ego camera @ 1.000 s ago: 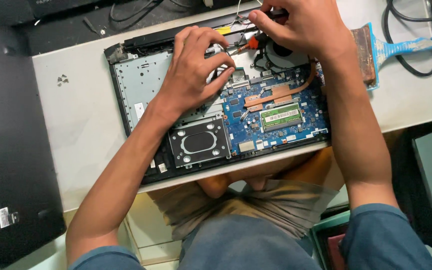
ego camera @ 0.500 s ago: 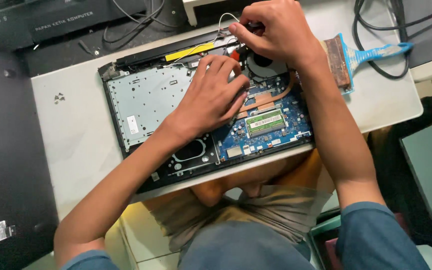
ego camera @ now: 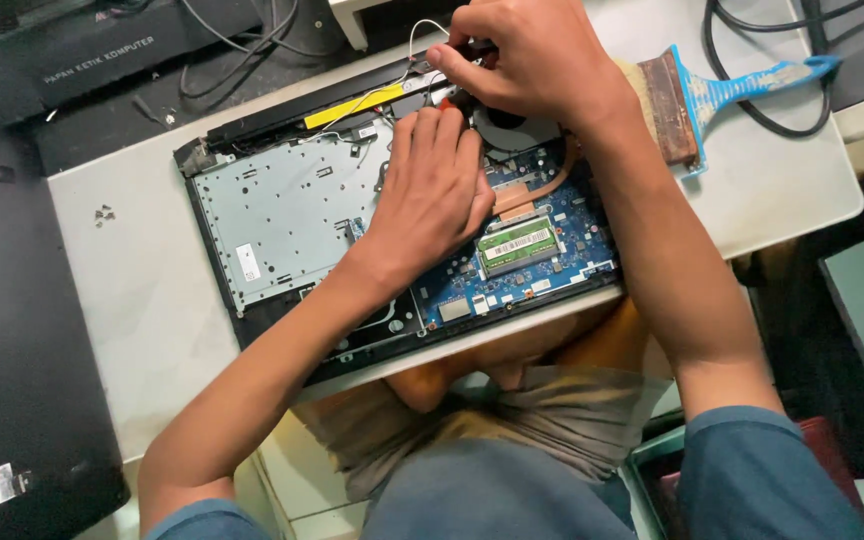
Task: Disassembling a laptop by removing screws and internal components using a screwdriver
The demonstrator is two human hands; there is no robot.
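Observation:
An opened laptop (ego camera: 282, 210) lies bottom-up on a small white table (ego camera: 142, 300), showing a silver metal plate on the left and a blue circuit board (ego camera: 542, 260) with a green memory stick (ego camera: 518, 243) on the right. My left hand (ego camera: 437, 195) rests flat on the middle of the laptop, fingers pointing to the far edge. My right hand (ego camera: 522, 55) is closed around a screwdriver with a red and black handle (ego camera: 452, 95), its tip down at the far edge beside the round black fan (ego camera: 512, 130). A copper heat pipe (ego camera: 542, 185) curves below the fan.
A wide paintbrush with a light blue handle (ego camera: 722, 90) lies on the table to the right of the laptop. Several tiny screws (ego camera: 104, 212) sit on the table at the left. A black laptop cover (ego camera: 12, 380) lies at the left, black cables (ego camera: 762, 60) at the far right.
The view has shifted, so the laptop sits further left and lower in the picture. My left hand has slid slightly toward the fan. My right hand stays on the screwdriver at the far edge.

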